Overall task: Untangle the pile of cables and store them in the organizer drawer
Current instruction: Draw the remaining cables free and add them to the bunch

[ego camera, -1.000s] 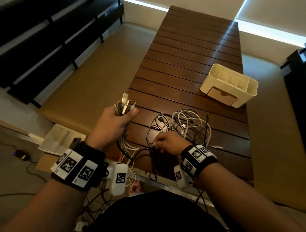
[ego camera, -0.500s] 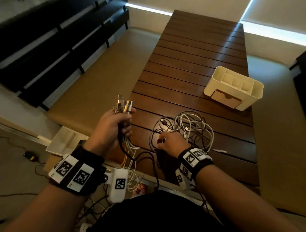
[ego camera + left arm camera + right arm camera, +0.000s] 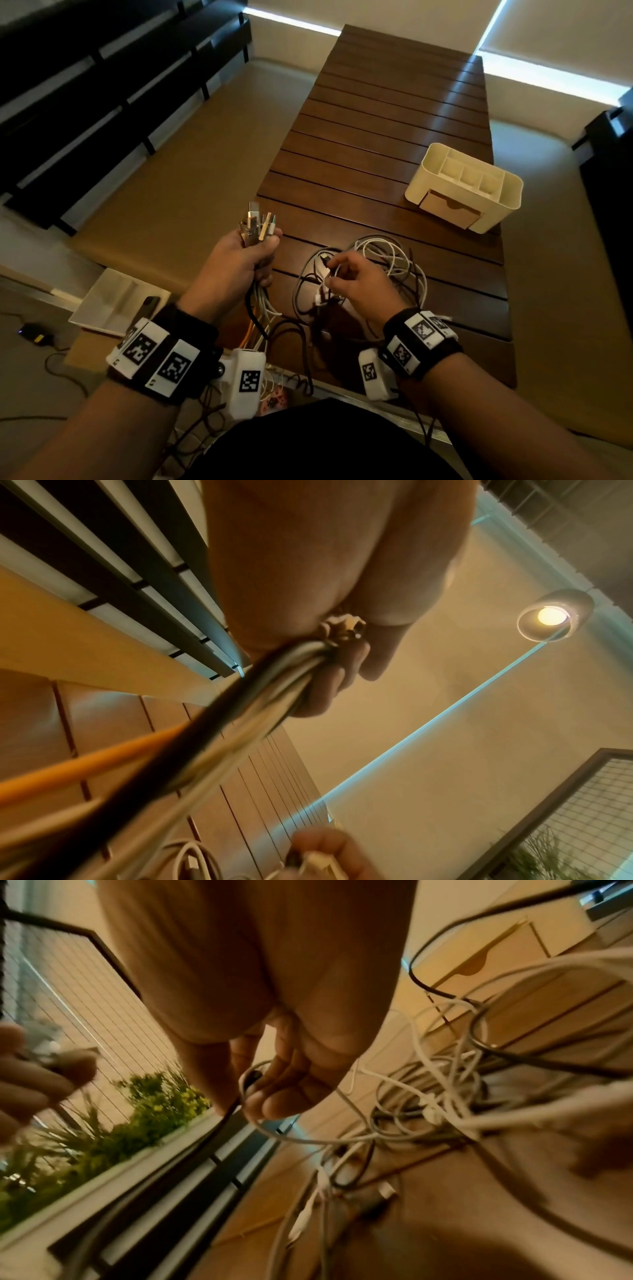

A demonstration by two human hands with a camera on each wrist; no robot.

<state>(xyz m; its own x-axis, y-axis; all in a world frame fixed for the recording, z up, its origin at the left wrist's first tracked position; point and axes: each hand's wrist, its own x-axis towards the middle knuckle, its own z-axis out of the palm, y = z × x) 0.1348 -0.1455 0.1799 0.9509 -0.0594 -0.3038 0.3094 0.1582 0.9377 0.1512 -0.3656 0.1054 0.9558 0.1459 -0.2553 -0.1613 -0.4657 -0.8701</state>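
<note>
My left hand (image 3: 244, 260) grips a bundle of cable ends (image 3: 257, 224), plugs sticking up above the fist and cords (image 3: 192, 739) hanging down past the wrist. A tangled pile of white and black cables (image 3: 383, 270) lies on the slatted wooden table (image 3: 376, 137) just right of it. My right hand (image 3: 356, 277) is raised over the pile's left part and pinches a black cable end (image 3: 251, 1079) between thumb and fingers. The cream organizer (image 3: 466, 185) stands at the table's right edge beyond the pile, its drawer (image 3: 448, 210) closed.
A white tray (image 3: 113, 305) with a dark phone lies on the floor to the left. More cords hang under the table's near edge. Dark shelving (image 3: 102, 85) runs along the left wall. The far table slats are bare wood.
My right hand lifted off the pile's near left edge and now pinches a black cable end higher up. The left hand rose slightly with its bundle.
</note>
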